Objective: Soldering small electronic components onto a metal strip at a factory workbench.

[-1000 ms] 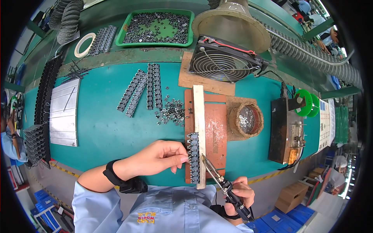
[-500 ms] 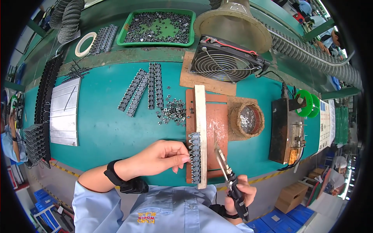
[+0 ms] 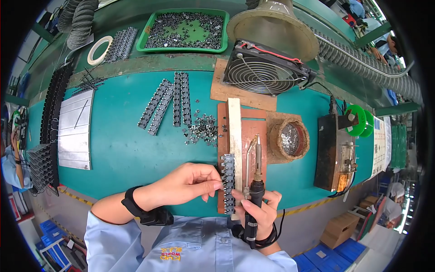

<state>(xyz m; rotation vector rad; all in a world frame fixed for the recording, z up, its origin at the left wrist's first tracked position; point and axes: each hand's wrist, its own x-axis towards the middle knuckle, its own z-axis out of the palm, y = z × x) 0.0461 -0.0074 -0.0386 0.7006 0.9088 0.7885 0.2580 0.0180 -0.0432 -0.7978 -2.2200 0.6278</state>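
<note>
A row of small dark electronic components (image 3: pixel 229 174) lies along the white bar (image 3: pixel 235 131) on the reddish-brown board (image 3: pixel 253 122). At the row's left side, my left hand (image 3: pixel 192 183) is closed in a pinch, thumb against finger; anything between them is too small to make out. My right hand (image 3: pixel 265 212) grips a soldering iron (image 3: pixel 258 165) with a thin metal feed tube beside its barrel. The iron is upright in view, its tip pointing away from me over the board. One right fingertip is at the row's right edge.
Loose small metal parts (image 3: pixel 204 129) lie left of the board, near component strips (image 3: pixel 156 106). A round pot (image 3: pixel 307 140) stands to the right, a black fan (image 3: pixel 267 72) behind. Farther off are a green tray (image 3: pixel 144 40) of parts and a control box with green solder reels (image 3: pixel 355 120).
My right hand has moved left and up to the component row, turning the iron so that its tip points farther away. My left hand has stayed in place.
</note>
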